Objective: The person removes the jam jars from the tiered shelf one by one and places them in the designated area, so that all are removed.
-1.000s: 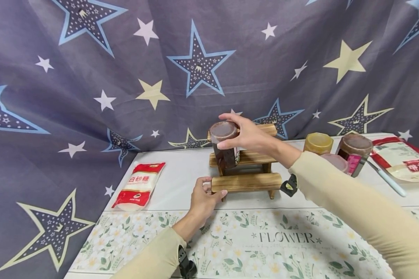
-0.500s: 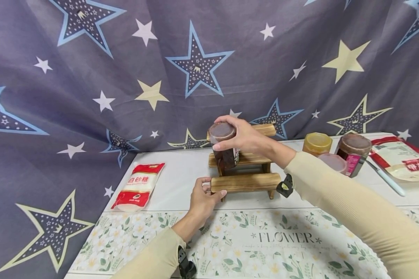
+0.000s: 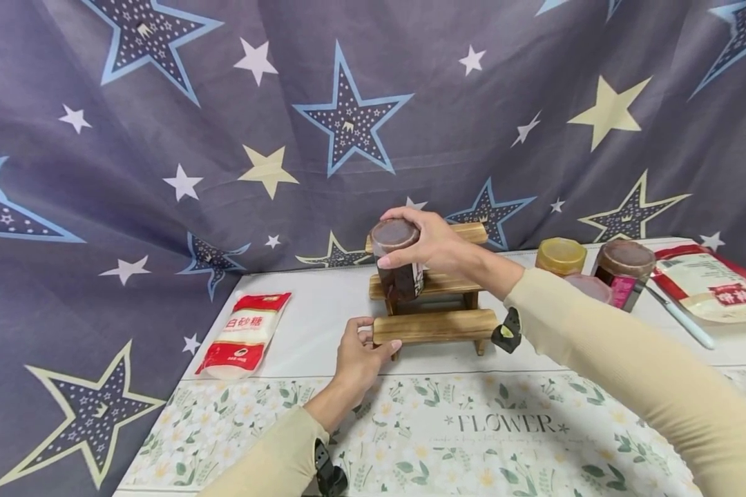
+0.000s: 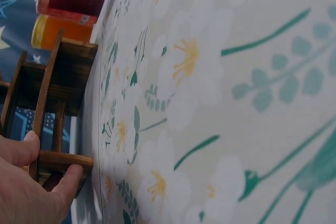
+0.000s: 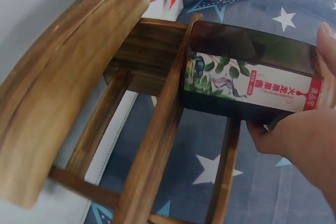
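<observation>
A dark jar (image 3: 400, 279) with a clear lid stands at the left end of the middle step of a three-tiered wooden shelf (image 3: 435, 328). My right hand (image 3: 438, 241) holds this jar around its top, thumb on the near side. In the right wrist view the jar's printed floral label (image 5: 252, 85) shows, and its base meets the middle plank (image 5: 157, 129). At the shelf's lower left, my left hand (image 3: 357, 359) grips the end of the front step, thumb in front. The left wrist view shows the thumb and fingers on the wood (image 4: 65, 158).
Right of the shelf stand a yellow-lidded jar (image 3: 561, 256), a dark jar with a pink label (image 3: 624, 273) and a pale-lidded jar (image 3: 590, 288). Beyond lie a light-blue-handled knife (image 3: 690, 326) and a red-white bag (image 3: 715, 283). A sugar bag (image 3: 245, 335) lies left; a starry curtain (image 3: 224, 138) hangs behind.
My right hand has lowered slightly and moved a little left around the jar's top. The jar and my left hand's grip on the shelf look nearly the same.
</observation>
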The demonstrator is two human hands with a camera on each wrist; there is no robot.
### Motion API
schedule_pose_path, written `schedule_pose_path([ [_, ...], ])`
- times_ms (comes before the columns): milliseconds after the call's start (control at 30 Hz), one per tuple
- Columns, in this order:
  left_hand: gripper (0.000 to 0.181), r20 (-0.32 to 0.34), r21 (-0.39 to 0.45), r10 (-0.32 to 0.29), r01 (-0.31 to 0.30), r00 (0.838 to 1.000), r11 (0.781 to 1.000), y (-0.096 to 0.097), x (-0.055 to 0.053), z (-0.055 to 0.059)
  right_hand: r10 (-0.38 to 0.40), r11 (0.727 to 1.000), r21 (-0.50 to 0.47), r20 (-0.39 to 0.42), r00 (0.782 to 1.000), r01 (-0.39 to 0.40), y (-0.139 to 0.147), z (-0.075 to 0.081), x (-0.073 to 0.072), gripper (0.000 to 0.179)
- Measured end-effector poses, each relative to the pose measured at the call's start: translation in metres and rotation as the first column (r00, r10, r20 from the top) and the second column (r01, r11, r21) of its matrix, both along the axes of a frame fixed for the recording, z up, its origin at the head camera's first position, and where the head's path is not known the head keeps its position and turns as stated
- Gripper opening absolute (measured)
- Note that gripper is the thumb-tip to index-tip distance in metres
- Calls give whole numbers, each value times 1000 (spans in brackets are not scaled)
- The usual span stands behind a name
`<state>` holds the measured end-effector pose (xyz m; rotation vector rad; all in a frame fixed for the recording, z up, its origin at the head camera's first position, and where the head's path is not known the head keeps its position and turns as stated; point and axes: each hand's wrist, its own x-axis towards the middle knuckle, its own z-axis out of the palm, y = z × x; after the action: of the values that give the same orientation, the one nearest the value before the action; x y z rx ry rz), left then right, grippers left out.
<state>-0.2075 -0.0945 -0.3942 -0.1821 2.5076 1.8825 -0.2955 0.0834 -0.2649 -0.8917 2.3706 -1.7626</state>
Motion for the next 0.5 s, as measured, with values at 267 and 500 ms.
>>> schedule_pose_path([
  [267, 64, 8, 2, -17, 17, 1000, 1000, -5, 4, 0, -58, 998, 22, -6, 998, 58, 19, 16, 17, 66],
  [500, 62, -2, 8, -17, 17, 1000, 1000, -7, 6, 0, -94, 994, 54, -18, 995, 95, 51, 29, 36, 68],
])
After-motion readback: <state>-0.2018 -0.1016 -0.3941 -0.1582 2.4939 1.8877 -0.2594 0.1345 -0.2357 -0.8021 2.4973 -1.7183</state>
